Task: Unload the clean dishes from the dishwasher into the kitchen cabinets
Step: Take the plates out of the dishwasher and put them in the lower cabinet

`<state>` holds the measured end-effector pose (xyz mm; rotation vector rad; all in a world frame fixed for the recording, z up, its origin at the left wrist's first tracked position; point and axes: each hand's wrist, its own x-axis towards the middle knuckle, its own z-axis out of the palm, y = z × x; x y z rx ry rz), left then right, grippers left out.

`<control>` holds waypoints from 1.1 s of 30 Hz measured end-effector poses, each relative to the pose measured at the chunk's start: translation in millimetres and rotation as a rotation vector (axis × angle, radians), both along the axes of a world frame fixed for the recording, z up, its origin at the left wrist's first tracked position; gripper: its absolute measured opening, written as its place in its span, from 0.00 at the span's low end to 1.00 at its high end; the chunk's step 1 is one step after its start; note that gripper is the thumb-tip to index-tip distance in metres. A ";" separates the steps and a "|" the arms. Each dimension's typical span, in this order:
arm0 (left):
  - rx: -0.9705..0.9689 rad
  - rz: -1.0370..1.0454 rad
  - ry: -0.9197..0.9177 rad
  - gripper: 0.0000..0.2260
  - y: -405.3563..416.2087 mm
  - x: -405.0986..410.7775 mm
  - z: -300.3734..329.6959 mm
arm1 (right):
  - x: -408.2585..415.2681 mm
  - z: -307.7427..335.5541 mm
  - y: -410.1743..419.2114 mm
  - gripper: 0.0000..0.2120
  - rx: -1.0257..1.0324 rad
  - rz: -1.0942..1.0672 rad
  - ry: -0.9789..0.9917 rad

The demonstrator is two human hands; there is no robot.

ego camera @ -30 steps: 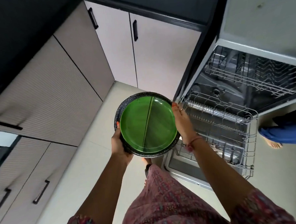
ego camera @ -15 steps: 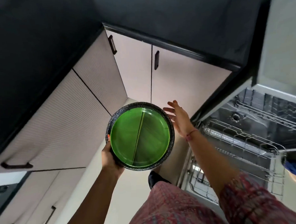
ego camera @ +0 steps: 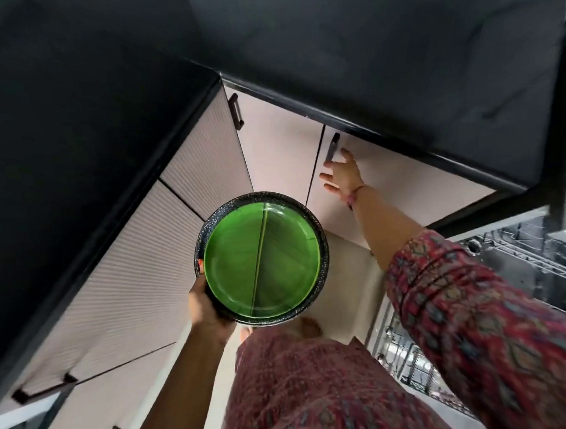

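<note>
Two plates [ego camera: 261, 261] stacked, gripped by left hand [ego camera: 208, 308]. Right hand [ego camera: 342, 175] at cabinet handle [ego camera: 332, 147], fingers spread, grasping nothing.

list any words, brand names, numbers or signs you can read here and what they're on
None: no readable text shows in this view.
The green plate and the dark speckled plate under it, held by the left hand, bear only patterns.
The cabinet doors, the handle the right hand is reaching to, and the dishwasher rack show no labels.
</note>
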<state>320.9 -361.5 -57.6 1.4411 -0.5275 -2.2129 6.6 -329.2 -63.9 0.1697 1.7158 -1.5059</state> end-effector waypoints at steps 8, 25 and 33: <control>0.013 -0.198 -0.064 0.18 -91.4 -12.2 -5.7 | -15.9 -10.5 -42.4 0.14 0.114 -0.049 0.052; 0.015 -0.504 0.012 0.22 -166.3 -35.8 -16.6 | 104.4 -50.3 16.3 0.15 0.323 -0.137 0.411; -0.007 -0.581 0.042 0.22 -134.3 -21.8 -19.9 | 154.3 -55.7 68.5 0.25 0.386 -0.103 0.555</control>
